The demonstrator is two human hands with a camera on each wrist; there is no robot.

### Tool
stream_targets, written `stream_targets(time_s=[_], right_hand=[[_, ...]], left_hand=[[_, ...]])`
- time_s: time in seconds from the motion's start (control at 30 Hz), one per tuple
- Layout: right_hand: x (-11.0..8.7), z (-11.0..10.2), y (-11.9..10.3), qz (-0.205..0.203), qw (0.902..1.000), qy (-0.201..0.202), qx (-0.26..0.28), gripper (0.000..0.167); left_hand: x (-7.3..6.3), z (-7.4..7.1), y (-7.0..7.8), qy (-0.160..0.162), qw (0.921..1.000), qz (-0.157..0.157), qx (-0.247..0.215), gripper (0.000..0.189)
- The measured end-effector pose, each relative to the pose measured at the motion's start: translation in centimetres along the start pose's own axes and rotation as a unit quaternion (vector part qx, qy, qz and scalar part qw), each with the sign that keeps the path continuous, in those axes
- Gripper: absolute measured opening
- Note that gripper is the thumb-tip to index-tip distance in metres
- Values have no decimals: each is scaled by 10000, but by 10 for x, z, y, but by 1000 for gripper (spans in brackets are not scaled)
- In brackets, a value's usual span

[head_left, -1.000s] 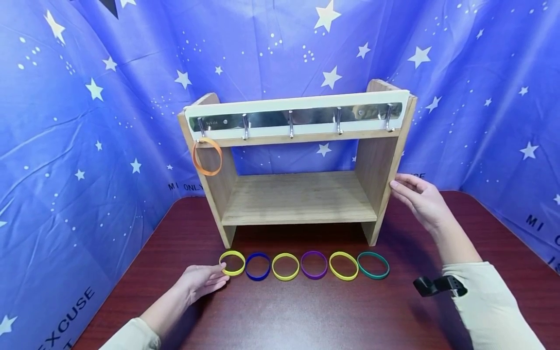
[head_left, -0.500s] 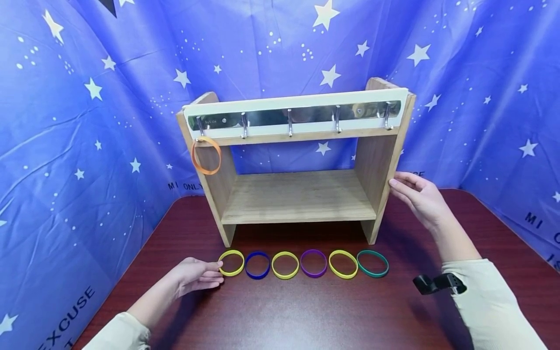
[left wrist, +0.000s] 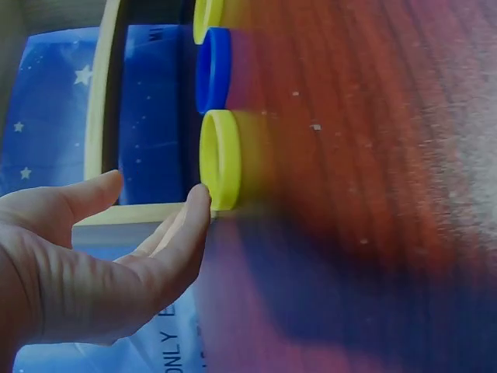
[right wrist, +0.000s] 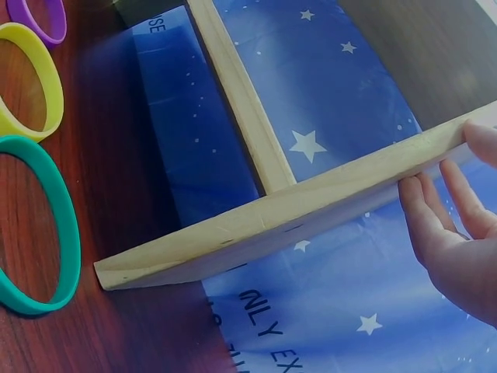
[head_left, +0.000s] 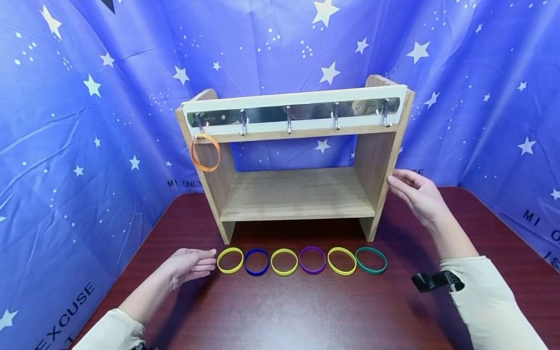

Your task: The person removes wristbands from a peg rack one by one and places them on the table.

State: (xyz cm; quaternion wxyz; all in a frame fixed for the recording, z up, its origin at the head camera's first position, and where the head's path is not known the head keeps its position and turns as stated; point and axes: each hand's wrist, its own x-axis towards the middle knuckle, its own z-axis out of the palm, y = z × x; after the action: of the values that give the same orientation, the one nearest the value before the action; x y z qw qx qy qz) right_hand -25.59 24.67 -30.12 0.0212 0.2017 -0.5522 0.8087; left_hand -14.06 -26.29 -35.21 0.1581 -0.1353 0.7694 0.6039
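Note:
My left hand (head_left: 189, 267) is just left of the leftmost yellow wristband (head_left: 218, 265), holding nothing; in the left wrist view its thumb and fingers (left wrist: 177, 247) are spread, with a fingertip right at the band's edge. This band begins a row on the table with a blue (head_left: 246, 267), another yellow (head_left: 273, 266), a purple (head_left: 301, 265), a third yellow (head_left: 330, 265) and a green wristband (head_left: 358, 263). Against the right side panel of a wooden rack (head_left: 297, 194) rests my right hand (head_left: 420, 197), thumb at the front edge, fingertips on the outer face (right wrist: 431, 221).
An orange wristband (head_left: 192, 152) hangs from the leftmost metal hook (head_left: 199, 122) on the rack's white front strip (head_left: 262, 101). More hooks line this strip. The dark red table (head_left: 280, 306) is enclosed by a blue star-patterned curtain (head_left: 280, 48).
My left hand has drawn back to the left, off the leftmost yellow wristband, which stays in the row. The right hand keeps its place on the rack.

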Motion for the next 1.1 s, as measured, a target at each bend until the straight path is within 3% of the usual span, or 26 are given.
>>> stream_targets(time_s=[0.37,0.8,1.1], right_hand=[[-1,6,3,-276,9937,298,-1043,23],[3,6,-1,-305,9959,358,-773,23],[3,7,2,-238,9959,420,-768,23]], left_hand=[[-7,-7,28,-120,9974,484,-523,64],[-15,-10,80,-370,9873,1116,-1067,62],[-22,-13,103,-434,9738,1507,-1646,67]])
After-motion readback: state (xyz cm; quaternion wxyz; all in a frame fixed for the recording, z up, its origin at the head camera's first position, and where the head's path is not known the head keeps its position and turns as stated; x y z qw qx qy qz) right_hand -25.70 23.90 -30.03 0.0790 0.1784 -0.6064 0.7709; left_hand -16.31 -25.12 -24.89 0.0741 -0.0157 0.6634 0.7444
